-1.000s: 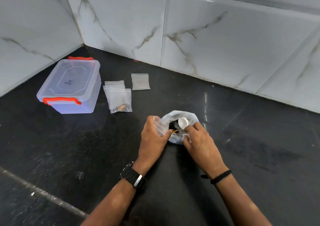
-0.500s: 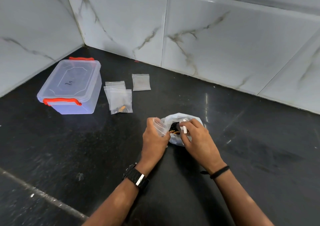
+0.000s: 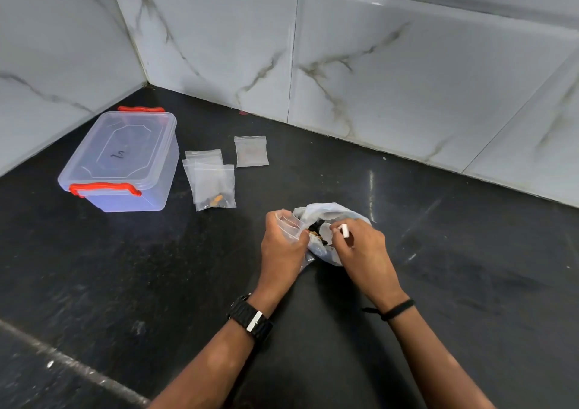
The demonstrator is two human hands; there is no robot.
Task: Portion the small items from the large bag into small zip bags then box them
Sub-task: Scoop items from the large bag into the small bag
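Observation:
A large clear plastic bag (image 3: 338, 212) with dark and orange small items (image 3: 316, 231) sits open on the black counter. My left hand (image 3: 282, 245) grips a small clear zip bag (image 3: 289, 223) right at the big bag's left edge. My right hand (image 3: 360, 252) holds a small white scoop (image 3: 344, 230) over the big bag's mouth; the scoop's bowl points down into the items and is mostly hidden. A small zip bag with a few items inside (image 3: 214, 186) lies to the left, on top of other small bags.
A clear lidded storage box (image 3: 122, 161) with red latches stands at the far left near the wall corner. An empty zip bag (image 3: 251, 151) lies behind the filled one. Marble-tiled walls close off the back and left of the black counter (image 3: 470, 267).
The white scoop has tipped from bowl-up to handle-up as my right hand dipped it into the big bag. My left hand keeps holding the small zip bag in place.

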